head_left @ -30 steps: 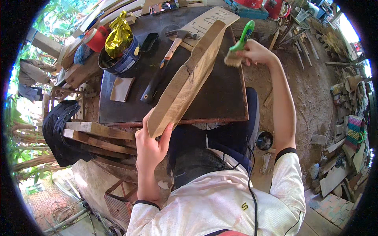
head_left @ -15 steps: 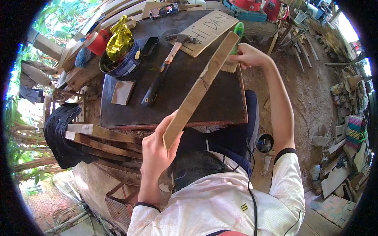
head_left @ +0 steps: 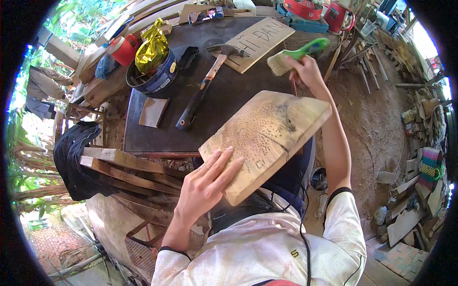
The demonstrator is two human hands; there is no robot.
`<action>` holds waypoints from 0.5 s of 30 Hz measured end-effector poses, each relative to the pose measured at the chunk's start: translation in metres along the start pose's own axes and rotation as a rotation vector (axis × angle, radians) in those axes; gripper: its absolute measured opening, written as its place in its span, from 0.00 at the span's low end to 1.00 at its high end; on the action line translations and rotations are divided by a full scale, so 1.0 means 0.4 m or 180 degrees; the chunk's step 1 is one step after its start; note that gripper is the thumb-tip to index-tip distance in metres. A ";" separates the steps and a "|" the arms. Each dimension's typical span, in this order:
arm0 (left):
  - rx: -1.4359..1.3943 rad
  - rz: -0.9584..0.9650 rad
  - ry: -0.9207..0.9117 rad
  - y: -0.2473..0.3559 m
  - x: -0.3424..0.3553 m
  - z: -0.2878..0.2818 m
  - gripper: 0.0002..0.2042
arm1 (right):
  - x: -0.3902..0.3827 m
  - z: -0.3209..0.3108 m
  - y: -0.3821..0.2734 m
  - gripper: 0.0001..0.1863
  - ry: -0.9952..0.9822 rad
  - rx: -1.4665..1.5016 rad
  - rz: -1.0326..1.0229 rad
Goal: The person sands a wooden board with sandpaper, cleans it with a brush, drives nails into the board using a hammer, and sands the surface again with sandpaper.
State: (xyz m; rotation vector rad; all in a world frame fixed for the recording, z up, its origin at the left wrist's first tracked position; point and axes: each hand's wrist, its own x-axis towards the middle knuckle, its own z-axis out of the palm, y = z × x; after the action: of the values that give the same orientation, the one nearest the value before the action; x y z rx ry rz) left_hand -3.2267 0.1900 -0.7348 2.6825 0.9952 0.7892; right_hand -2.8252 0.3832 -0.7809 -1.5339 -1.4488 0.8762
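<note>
A thick wooden board (head_left: 260, 138), its face dotted with small dark holes and split by a crack, is tilted above my lap. My left hand (head_left: 207, 183) grips its near left edge, fingers lying over the face and thumb hidden beneath. Beyond the board's far right corner, my right hand (head_left: 305, 71) is closed on a paintbrush (head_left: 279, 63) with a green handle and pale bristles, apart from the board. On the dark table (head_left: 191, 138) lie a claw hammer (head_left: 202, 90), a sandpaper piece (head_left: 153, 112) and a flat wooden board with handwriting (head_left: 257, 40).
A blue tub (head_left: 155, 83) with a gold foil bag (head_left: 151, 52) stands at the table's left, near a red container (head_left: 123, 50). A phone (head_left: 206, 15) leans at the back. Timber beams (head_left: 124, 159) jut in on the left; scrap wood (head_left: 405, 221) is piled on the right.
The board has turned from edge-on to showing its holed face. My right hand has moved right with the paintbrush, away from the board. My left hand now spreads over the board's face.
</note>
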 end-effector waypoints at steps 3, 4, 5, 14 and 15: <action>0.0246 0.0248 -0.0264 -0.003 -0.020 0.014 0.26 | -0.047 -0.021 0.035 0.19 0.0730 0.0690 -0.0025; 0.0252 0.0219 -0.0266 -0.015 -0.035 0.009 0.26 | -0.083 0.002 0.027 0.18 0.0900 0.0827 -0.0006; 0.0386 0.0328 -0.0394 -0.026 -0.050 0.002 0.26 | -0.118 0.025 0.015 0.18 0.1070 0.0963 0.0016; 0.0633 0.0581 -0.0494 -0.149 -0.157 0.038 0.28 | -0.369 0.155 -0.142 0.19 0.0223 0.0415 0.0211; 0.0652 0.0624 -0.0478 -0.172 -0.170 0.041 0.28 | -0.386 0.183 -0.161 0.20 -0.0267 -0.0019 0.0217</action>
State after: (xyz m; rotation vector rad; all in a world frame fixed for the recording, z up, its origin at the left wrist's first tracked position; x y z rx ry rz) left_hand -3.2993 0.1990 -0.8001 2.9984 0.8284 0.5322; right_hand -2.9323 0.2366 -0.7608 -1.5754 -1.4670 0.9881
